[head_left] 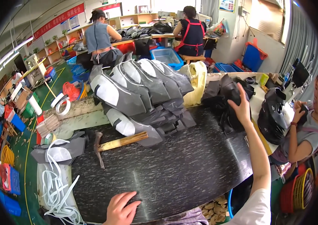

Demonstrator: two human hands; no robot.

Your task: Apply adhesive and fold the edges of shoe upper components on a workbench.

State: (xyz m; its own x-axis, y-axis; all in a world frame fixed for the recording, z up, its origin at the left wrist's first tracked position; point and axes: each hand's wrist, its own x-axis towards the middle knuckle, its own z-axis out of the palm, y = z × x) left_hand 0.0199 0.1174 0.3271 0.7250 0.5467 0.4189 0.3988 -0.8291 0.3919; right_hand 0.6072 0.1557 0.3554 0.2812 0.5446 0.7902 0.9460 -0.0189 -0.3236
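My left hand (pixel 121 208) rests at the near edge of the black speckled tabletop (pixel 174 168), fingers apart and nothing in them. Stretched far to the right, my right hand (pixel 242 107) has its thumb and fingers spread beside a pile of black pieces (pixel 229 90); it reaches the pile's edge, but a firm grip does not show. A hammer (pixel 123 142) with a wooden handle lies on the left half of the top. Behind it, dark grey cut pieces with white patches (pixel 138 86) are stacked in an overlapping heap.
White cord (pixel 56 187) lies tangled at the left edge, below a small grey piece with a white patch (pixel 59 153). A yellowish mould-like block (pixel 195 83) stands behind the table. At right a person (pixel 305 123) handles a dark item beside a black bag-like object (pixel 273 116).
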